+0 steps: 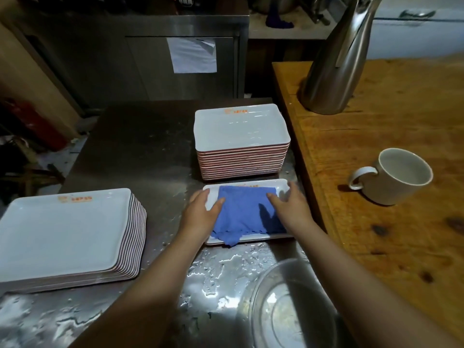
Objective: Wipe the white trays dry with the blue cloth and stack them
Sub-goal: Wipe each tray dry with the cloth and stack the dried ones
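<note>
Both hands rest flat, fingers straight, on the blue cloth (247,212): left hand (200,212) at its left edge, right hand (288,207) at its right. Cloth covers a single white tray (283,188) on the wet steel counter (140,151), just before the far tray stack (241,129); the left tray stack (65,234) lies apart.

Both hands rest on a cloth (247,212) spread in a single tray (283,190) on a wet metal counter (140,156), the left hand (200,212) at the tray's left edge, the right hand (288,207) toward its right end. Directly beyond the hands stands a stack of trays (241,141); well to the left of the left hand sits a second, larger stack (67,234). Nearer the person, below the right forearm, lies a clear bowl (288,305). Right of the right hand a wooden table (391,222) adjoins the counter, bearing a mug (394,175) and, farther back, a metal jug (336,61).
</note>
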